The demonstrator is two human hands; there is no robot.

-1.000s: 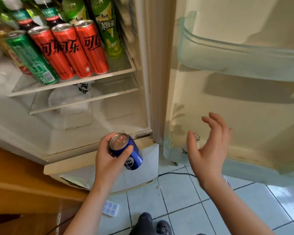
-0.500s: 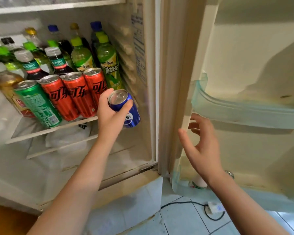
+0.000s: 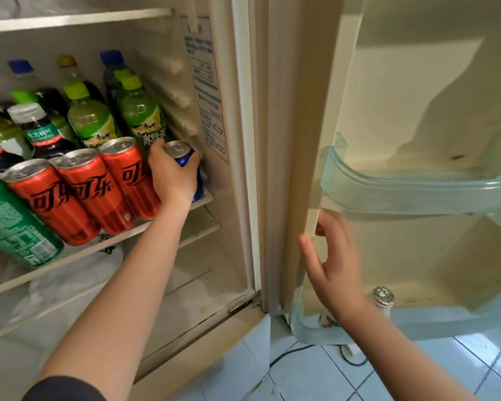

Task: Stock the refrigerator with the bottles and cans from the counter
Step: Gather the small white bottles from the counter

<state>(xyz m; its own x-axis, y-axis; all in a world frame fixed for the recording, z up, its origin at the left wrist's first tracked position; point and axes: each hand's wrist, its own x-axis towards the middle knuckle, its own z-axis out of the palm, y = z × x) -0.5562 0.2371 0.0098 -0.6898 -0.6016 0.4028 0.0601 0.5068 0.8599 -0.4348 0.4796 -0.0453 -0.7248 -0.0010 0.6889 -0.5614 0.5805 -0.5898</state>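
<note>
So the left hand (image 3: 171, 178) is wrapped around a small blue aluminium can (image 3: 182, 157). The thumb is on one side and the fingers curl round the other, clamped on the smooth metal just under the silvery pull-tab lid. The can is at the front right corner of the white-trimmed fridge shelf (image 3: 206, 199), just beside the last of three slim glossy red cans (image 3: 93, 195) lined along the front edge. Can't tell if its base is fully down.

A green can (image 3: 15, 224) sits at the left end of that row, and rounded green plastic bottles (image 3: 141, 117) with lime caps stand behind.

The right hand (image 3: 333, 264) is at the inner edge of the open cream fridge door (image 3: 417, 96), thumb spread away from loosely bent fingers. It's blurry, so I can't tell whether it's gripping the edge. Above it juts a curved, clear greenish plastic door rack (image 3: 402, 192).
</note>
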